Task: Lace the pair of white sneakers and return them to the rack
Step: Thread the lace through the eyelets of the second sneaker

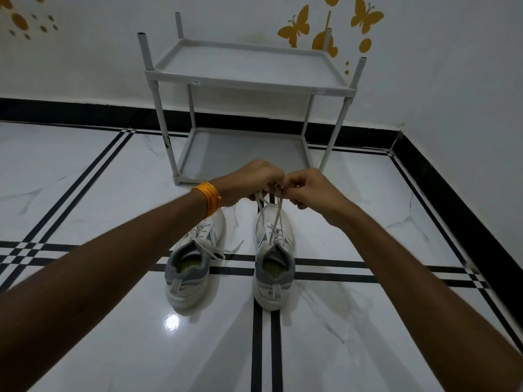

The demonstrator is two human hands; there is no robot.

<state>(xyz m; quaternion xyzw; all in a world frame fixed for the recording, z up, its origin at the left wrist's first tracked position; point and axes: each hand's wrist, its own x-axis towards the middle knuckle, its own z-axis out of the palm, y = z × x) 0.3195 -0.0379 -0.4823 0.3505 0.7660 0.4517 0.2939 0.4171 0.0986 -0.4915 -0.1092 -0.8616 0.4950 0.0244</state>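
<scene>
Two white sneakers with grey heels stand side by side on the floor, toes pointing at the rack. The left sneaker [195, 264] has its laces lying loose over its tongue. From the right sneaker [274, 261] two lace ends [276, 219] rise taut to my hands. My left hand [254, 182], with orange bangles on its wrist, and my right hand [308, 188] meet above the right sneaker's toe, each pinching a lace end. The grey two-shelf rack [246, 77] stands against the wall just beyond my hands, both shelves bare.
The floor is glossy white marble tile with black stripe lines [266, 349]. A black skirting [85, 111] runs along the white walls, which carry yellow butterfly stickers [365, 15]. The room corner lies at the right.
</scene>
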